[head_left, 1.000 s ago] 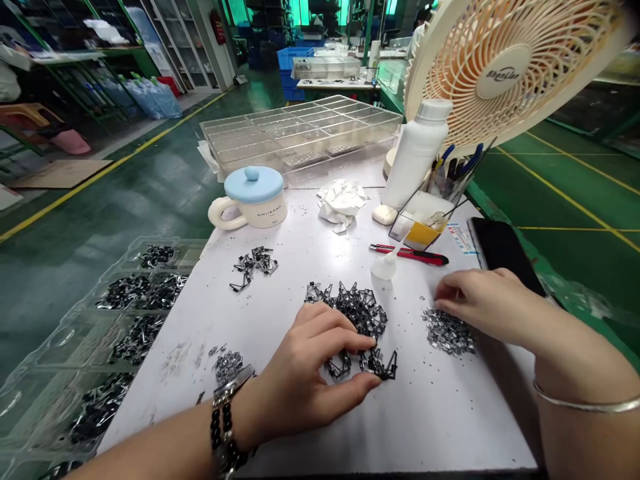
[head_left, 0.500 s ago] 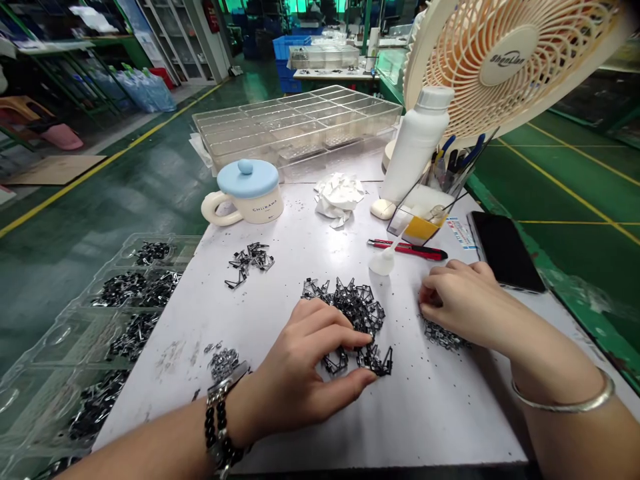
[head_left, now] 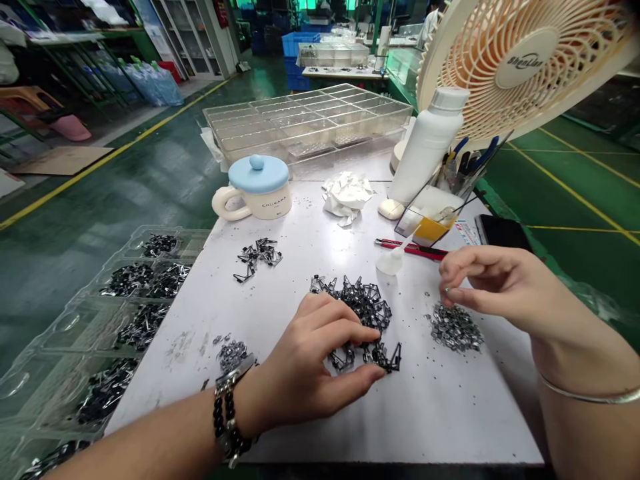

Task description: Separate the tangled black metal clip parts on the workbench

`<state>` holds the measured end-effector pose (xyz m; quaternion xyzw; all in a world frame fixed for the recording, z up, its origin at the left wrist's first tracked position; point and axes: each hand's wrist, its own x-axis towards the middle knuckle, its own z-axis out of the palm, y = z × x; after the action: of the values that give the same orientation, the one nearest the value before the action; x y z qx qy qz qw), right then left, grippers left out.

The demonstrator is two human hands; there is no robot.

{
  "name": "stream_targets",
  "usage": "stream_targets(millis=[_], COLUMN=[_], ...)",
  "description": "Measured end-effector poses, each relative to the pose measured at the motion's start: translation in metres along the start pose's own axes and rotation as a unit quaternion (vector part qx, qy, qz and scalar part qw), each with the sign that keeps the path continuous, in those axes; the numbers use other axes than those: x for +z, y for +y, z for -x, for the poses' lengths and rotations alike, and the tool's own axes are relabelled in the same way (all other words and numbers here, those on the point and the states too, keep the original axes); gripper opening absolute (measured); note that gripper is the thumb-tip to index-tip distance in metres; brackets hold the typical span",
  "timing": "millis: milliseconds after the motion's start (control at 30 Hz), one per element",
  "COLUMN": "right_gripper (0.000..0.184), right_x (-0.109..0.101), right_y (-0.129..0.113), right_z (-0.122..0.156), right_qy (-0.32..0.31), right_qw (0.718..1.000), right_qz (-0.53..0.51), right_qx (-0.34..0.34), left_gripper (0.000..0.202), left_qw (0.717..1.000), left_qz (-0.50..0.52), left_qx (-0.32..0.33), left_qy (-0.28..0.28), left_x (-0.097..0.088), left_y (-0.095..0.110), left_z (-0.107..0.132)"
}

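Note:
My left hand (head_left: 315, 357) rests over the near side of a pile of black angular plastic parts (head_left: 367, 303). Its thumb and index finger are apart, with a few black parts in the gap between their tips. On the right, my right hand (head_left: 493, 287) is raised over a heap of small silver metal pieces (head_left: 456, 328). Thumb and fingertips are pinched together there, and whatever they hold is too small to make out. Another small silver heap (head_left: 233, 357) lies by my left wrist, and a smaller group of black parts (head_left: 260, 255) lies farther back.
A lidded mug (head_left: 270, 200), crumpled paper (head_left: 347, 197), a dropper bulb (head_left: 390, 262), a red cutter (head_left: 425, 251) and a white bottle (head_left: 425, 147) stand or lie beyond my hands. A phone (head_left: 503, 232), a fan (head_left: 525, 60) and a compartment tray (head_left: 107, 330) flank the table.
My right hand has lifted from the silver heap and turned, uncovering it, with thumb and fingers pinched. My left hand keeps its place by the black pile. The view has shifted slightly.

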<state>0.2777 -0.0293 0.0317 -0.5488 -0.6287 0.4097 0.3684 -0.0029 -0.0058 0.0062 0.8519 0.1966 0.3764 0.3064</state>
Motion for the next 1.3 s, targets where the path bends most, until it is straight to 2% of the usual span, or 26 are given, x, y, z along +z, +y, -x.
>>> stream_targets(millis=[67,267,533,900,1300], right_gripper=[0.017,0.011,0.010,0.012,0.021], right_x=[0.002,0.004,0.014,0.020,0.032], right_y=[0.002,0.003,-0.005,-0.003,-0.007], right_z=[-0.002,-0.002,-0.002,0.003,-0.001], right_qy=[0.001,-0.001,-0.019,-0.083,-0.010], right_qw=[1.000,0.998,0.980,0.980,0.980], right_qz=[-0.014,-0.053,-0.079,-0.075,-0.071], right_qx=[-0.010,-0.046,-0.182,-0.167,-0.186], left_gripper=[0.023,0.024,0.023,0.022,0.021], left_qw=[1.000,1.000,1.000,1.000,0.997], left_qz=[0.008,0.013,0.007,-0.031,-0.057], left_qx=[0.004,0.003,0.001,-0.001,-0.013], left_qy=[0.010,0.011,0.014,0.001,0.044], left_x=[0.002,0.003,0.003,-0.002,-0.002], left_y=[-0.002,-0.003,-0.004,0.001,0.001], left_z=[0.002,0.003,0.001,-0.004,-0.004])
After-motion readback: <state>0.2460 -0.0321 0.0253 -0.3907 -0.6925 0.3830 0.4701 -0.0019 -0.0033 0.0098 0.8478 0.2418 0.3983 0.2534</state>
